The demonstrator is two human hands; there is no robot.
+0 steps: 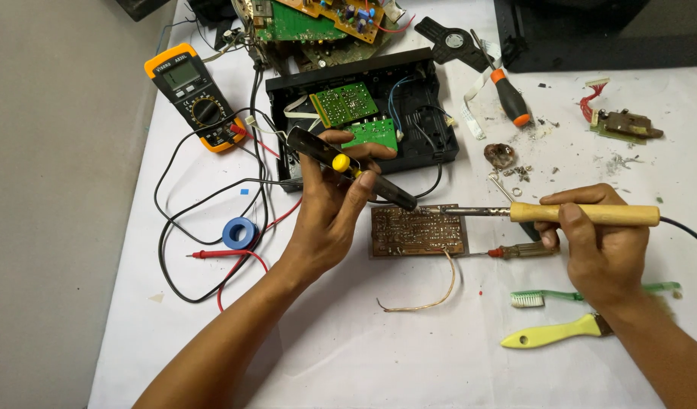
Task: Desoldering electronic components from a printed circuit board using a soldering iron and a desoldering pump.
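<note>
1. Head view shows the left hand (pixel 329 220) wrapped tight around a black solder sucker (pixel 348 168) with a yellow button. Its tip points down at the top edge of the brown circuit board (pixel 419 230), which lies flat on the white table (pixel 348 348) just past the fingers.
2. The right hand (pixel 598 242) is closed around the wooden handle of a soldering iron (pixel 545 213). The metal tip reaches out from that grip and seems to touch the same edge of the board, right beside the sucker tip.
3. The iron is likely hot. If the right hand slips forward off the wood, the fingers could get burned.
4. The two tips sit very close. If the iron leans on the sucker's end, the plastic might melt.
5. Nothing holds the board down. A push from either tool could make it slide.
6. A loose copper wire (pixel 431 291) curls off the board toward the person. A sleeve or wrist could snag it.
7. The iron's cord trails off behind the right hand and could tug the iron sideways.
</note>
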